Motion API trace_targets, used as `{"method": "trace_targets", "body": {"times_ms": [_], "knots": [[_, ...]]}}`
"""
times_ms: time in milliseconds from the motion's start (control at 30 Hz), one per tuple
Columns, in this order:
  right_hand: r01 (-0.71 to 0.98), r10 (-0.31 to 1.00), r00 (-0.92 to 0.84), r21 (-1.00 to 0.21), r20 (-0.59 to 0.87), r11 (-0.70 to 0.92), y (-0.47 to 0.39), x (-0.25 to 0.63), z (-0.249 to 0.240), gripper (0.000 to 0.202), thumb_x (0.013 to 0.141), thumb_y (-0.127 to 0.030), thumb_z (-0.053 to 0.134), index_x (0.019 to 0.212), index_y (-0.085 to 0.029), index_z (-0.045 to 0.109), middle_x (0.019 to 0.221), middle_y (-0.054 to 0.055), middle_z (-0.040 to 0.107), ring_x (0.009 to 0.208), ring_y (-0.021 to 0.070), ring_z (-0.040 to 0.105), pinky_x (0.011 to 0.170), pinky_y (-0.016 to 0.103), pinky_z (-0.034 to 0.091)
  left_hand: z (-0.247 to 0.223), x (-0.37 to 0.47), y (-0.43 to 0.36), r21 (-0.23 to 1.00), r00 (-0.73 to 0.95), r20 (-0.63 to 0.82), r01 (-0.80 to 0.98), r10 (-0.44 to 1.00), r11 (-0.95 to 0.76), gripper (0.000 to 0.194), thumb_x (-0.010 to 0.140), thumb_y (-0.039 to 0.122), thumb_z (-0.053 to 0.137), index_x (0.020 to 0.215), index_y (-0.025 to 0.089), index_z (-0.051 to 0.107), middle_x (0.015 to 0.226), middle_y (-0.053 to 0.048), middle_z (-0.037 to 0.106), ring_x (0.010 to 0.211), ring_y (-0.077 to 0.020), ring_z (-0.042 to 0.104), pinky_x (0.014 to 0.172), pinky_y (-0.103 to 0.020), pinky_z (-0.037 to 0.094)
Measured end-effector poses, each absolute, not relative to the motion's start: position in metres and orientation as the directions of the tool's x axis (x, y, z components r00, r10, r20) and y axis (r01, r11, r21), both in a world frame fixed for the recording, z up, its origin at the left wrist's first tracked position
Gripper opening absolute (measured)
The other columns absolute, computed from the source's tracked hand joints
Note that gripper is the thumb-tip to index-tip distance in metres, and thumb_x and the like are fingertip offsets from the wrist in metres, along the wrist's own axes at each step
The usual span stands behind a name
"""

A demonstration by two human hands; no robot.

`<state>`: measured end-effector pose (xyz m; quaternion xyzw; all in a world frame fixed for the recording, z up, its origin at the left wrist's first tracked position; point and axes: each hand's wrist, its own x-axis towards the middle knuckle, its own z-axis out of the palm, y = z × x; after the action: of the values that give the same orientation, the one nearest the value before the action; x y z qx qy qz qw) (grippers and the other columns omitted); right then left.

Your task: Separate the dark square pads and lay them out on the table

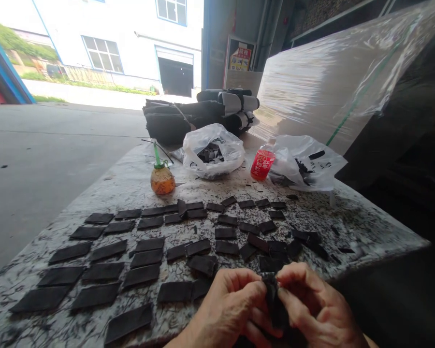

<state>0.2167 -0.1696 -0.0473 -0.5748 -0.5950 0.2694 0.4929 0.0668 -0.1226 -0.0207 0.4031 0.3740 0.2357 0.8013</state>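
Observation:
Near the bottom edge, right of centre, my left hand (235, 304) pinches the left side of a black fabric piece (276, 304). On its other side my right hand (311, 304) grips the same piece between thumb and fingers. The lower part of the piece is dark and hard to make out. Several flat black rectangles (95, 296) lie in loose rows on the speckled table (119, 186) to the left of and beyond my hands. A looser cluster of black pieces (271, 246) lies just past my fingertips.
Farther back stand a bottle of orange liquid (163, 181), an open plastic bag of black scraps (213, 152), a red-labelled bottle (263, 162) and another plastic bag (308, 162). Black rolls (199, 113) are stacked behind. A plastic-wrapped stack (311, 82) rises at the right.

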Motion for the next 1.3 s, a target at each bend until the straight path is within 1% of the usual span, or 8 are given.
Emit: {"method": "trace_targets", "body": {"times_ms": [133,233,333,667,900,1067,1200,1300], "knots": [[0.630,0.902,0.009,-0.703,0.432,0.331,-0.168,0.223,-0.046,0.017,0.080,-0.024,0.057,0.096,-0.026,0.057,0.078,-0.003,0.065,0.066,0.0117,0.064,0.058,0.015,0.052,-0.023,0.070,-0.122,0.863,0.555,-0.415,-0.013,0.721,0.506,0.019,0.070,0.032,0.052,0.063,0.015,0.053,0.053,-0.001,0.053,0.052,-0.0143,0.058,0.041,-0.019,0.043],[0.762,0.837,-0.074,-0.511,0.542,0.398,-0.167,0.227,-0.046,0.012,0.079,-0.022,0.058,0.090,-0.026,0.059,0.076,-0.003,0.065,0.066,0.0120,0.064,0.060,0.016,0.052,-0.026,0.073,-0.125,0.887,0.515,-0.399,0.008,0.759,0.461,0.022,0.071,0.033,0.051,0.064,0.013,0.054,0.057,-0.001,0.054,0.052,-0.0126,0.055,0.043,-0.019,0.042],[0.798,0.814,-0.098,-0.443,0.572,0.408,-0.167,0.227,-0.046,0.007,0.082,-0.023,0.054,0.087,-0.025,0.058,0.074,-0.002,0.066,0.064,0.0123,0.065,0.057,0.016,0.052,-0.026,0.073,-0.128,0.901,0.476,-0.388,0.017,0.789,0.433,0.023,0.073,0.034,0.051,0.065,0.013,0.056,0.057,-0.001,0.054,0.053,-0.0122,0.054,0.045,-0.019,0.042],[0.805,0.883,-0.029,-0.512,0.469,0.299,-0.174,0.214,-0.052,0.020,0.076,-0.027,0.059,0.094,-0.025,0.053,0.070,-0.003,0.062,0.049,0.0109,0.059,0.049,0.019,0.052,-0.024,0.067,-0.132,0.823,0.458,-0.486,-0.048,0.744,0.567,0.023,0.069,0.036,0.060,0.068,0.013,0.057,0.062,-0.004,0.061,0.055,-0.0124,0.058,0.047,-0.018,0.044],[0.686,0.913,0.175,-0.710,0.370,0.156,-0.172,0.199,-0.054,0.014,0.078,-0.029,0.051,0.091,-0.024,0.056,0.074,-0.002,0.063,0.056,0.0119,0.060,0.058,0.021,0.052,-0.031,0.062,-0.134,0.832,0.460,-0.450,-0.097,0.765,0.547,0.026,0.069,0.037,0.062,0.071,0.011,0.060,0.063,-0.004,0.061,0.058,-0.0137,0.060,0.047,-0.019,0.046],[0.532,0.941,0.203,-0.837,0.271,0.126,-0.173,0.197,-0.056,0.015,0.079,-0.031,0.052,0.091,-0.024,0.058,0.077,-0.001,0.064,0.063,0.0118,0.063,0.059,0.017,0.051,-0.031,0.059,-0.134,0.797,0.451,-0.467,-0.156,0.760,0.583,0.029,0.066,0.039,0.066,0.069,0.012,0.057,0.060,-0.002,0.059,0.056,-0.0143,0.060,0.046,-0.019,0.047],[0.486,0.943,0.167,-0.856,0.287,0.175,-0.176,0.199,-0.055,0.017,0.080,-0.029,0.053,0.095,-0.023,0.057,0.083,0.002,0.065,0.072,0.0144,0.064,0.062,0.017,0.053,-0.027,0.056,-0.133,0.788,0.417,-0.492,-0.160,0.764,0.594,0.025,0.066,0.036,0.065,0.070,0.012,0.056,0.057,-0.001,0.057,0.056,-0.0146,0.061,0.045,-0.020,0.048],[0.545,0.924,0.060,-0.788,0.378,0.287,-0.179,0.202,-0.052,0.017,0.080,-0.023,0.054,0.097,-0.023,0.056,0.088,0.003,0.064,0.076,0.0156,0.065,0.064,0.018,0.054,-0.024,0.055,-0.133,0.800,0.401,-0.494,-0.138,0.772,0.584,0.020,0.071,0.032,0.061,0.071,0.013,0.055,0.056,-0.001,0.057,0.055,-0.0132,0.060,0.045,-0.018,0.047]]}}
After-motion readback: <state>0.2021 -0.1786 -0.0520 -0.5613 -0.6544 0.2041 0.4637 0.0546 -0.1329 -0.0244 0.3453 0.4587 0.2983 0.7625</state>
